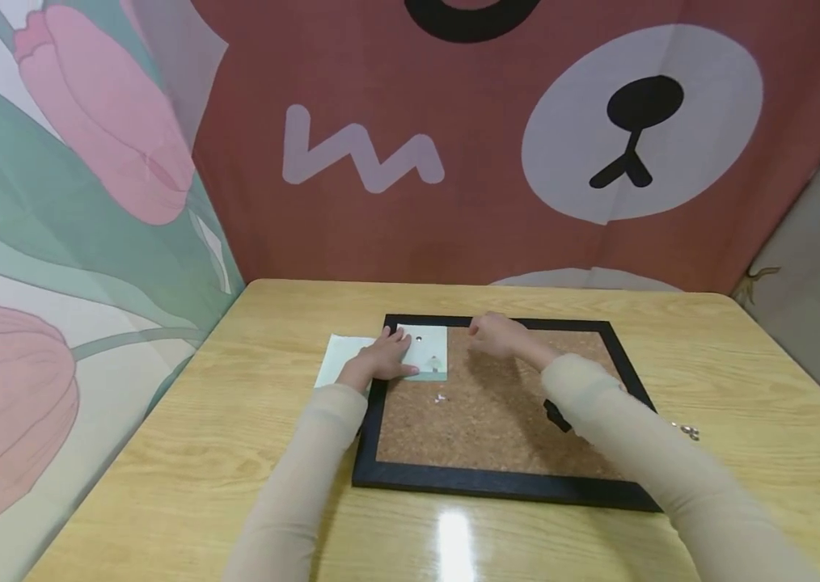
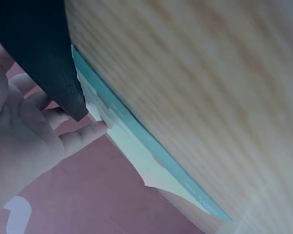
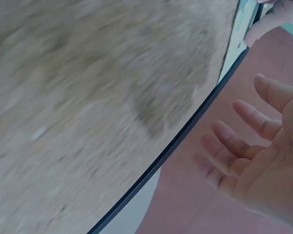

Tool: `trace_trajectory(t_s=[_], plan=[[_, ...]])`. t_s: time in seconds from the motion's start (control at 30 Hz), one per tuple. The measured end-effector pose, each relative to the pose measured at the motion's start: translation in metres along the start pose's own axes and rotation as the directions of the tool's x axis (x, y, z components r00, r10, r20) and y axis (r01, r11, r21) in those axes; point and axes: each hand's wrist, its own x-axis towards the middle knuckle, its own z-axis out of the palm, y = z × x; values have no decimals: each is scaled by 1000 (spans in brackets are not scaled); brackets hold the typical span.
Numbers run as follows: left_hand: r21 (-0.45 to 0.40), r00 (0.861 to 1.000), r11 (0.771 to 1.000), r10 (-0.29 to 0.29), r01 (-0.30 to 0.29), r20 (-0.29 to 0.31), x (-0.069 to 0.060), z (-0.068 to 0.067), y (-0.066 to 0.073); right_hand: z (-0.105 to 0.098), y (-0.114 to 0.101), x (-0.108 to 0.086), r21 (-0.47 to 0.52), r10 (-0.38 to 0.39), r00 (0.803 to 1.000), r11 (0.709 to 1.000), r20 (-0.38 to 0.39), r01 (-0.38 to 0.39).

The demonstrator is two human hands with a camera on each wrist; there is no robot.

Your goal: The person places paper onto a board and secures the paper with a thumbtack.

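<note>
A cork board with a black frame lies on the table. On its upper left corner sits a pale card with a teal lower strip and a small dark pin-like spot. My left hand rests on the card's left side with fingers spread, across the frame. Over the board, right of the card, is my right hand; in the right wrist view its fingers are loosely curled and hold nothing. Pale paper with a teal edge lies beyond the frame by the left hand.
Small shiny pieces lie on the cork below the card. More shiny pieces are on the table right of the board. A black object on the cork is partly hidden by the right sleeve. A printed curtain hangs behind.
</note>
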Motion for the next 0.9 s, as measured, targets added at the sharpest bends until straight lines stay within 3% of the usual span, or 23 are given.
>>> trace_trajectory(t_s=[0.27,0.37,0.47,0.53,0.7,0.77,0.9], plan=[[15,999,1000,-2,3,-47,3,-1,-1,-6,41,-24,12,48,999,999,9,-48],[-27,995,1000,9,-11,-99,-1,-3,-4,-6,53,-35,9,72,997,997,4,-72],[-83,983,997,-18,3,-185,-9,-8,-10,-5,61,-48,4,100,995,995,-5,-100],[-107,968,993,-79,54,-239,-14,-13,-16,-5,65,-56,-21,109,994,994,-24,-109],[-78,910,966,-259,247,-323,-24,-26,-30,-6,77,-72,-57,111,993,992,-48,-114],[-74,894,947,-318,311,-315,-28,-28,-36,-5,83,-77,-33,97,994,995,-47,-99],[-99,882,908,-418,406,-218,-36,-28,-46,-4,94,-86,2,95,994,995,-57,-95]])
